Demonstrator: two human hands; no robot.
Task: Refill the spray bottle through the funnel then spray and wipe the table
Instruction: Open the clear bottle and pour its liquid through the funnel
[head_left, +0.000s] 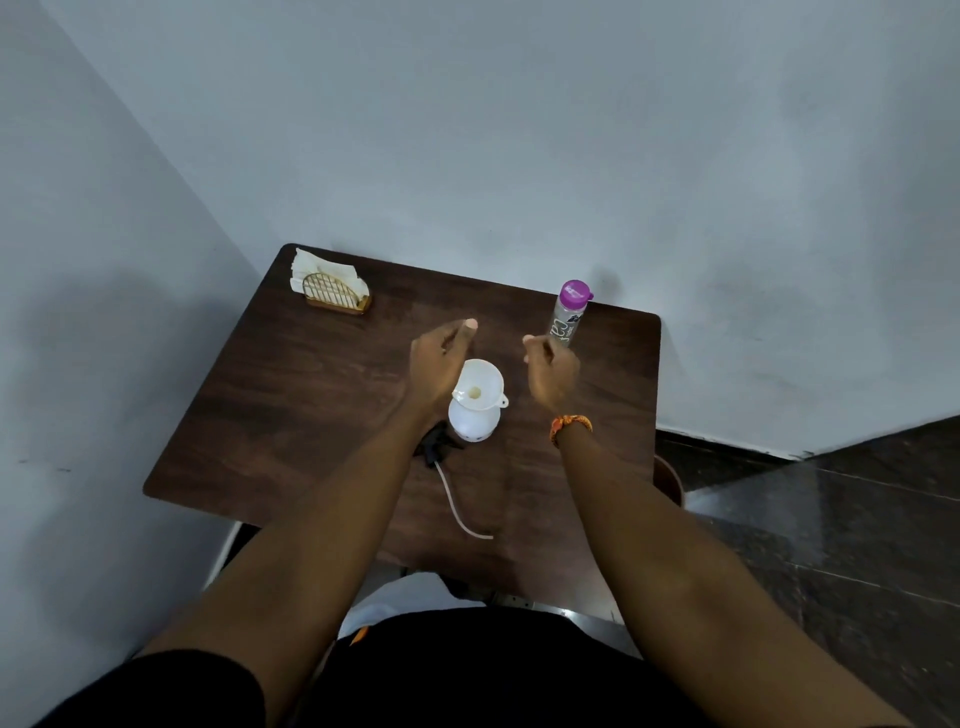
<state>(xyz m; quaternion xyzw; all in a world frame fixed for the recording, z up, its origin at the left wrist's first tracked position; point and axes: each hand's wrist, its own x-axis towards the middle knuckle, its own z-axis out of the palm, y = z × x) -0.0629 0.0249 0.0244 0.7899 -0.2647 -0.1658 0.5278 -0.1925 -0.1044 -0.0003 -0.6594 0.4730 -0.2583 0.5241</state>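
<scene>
A white spray bottle stands mid-table with a white funnel seated in its neck. Its black spray head lies on the table just left of it, the dip tube trailing toward me. A clear water bottle with a purple cap stands at the back right. My left hand hovers just left of the funnel, fingers loosely curled, holding nothing. My right hand hovers between the funnel and the water bottle, fingers loosely curled and empty.
A gold wire holder with white napkins sits at the back left corner of the dark wood table. Grey walls close in behind and on the left. Dark floor lies to the right.
</scene>
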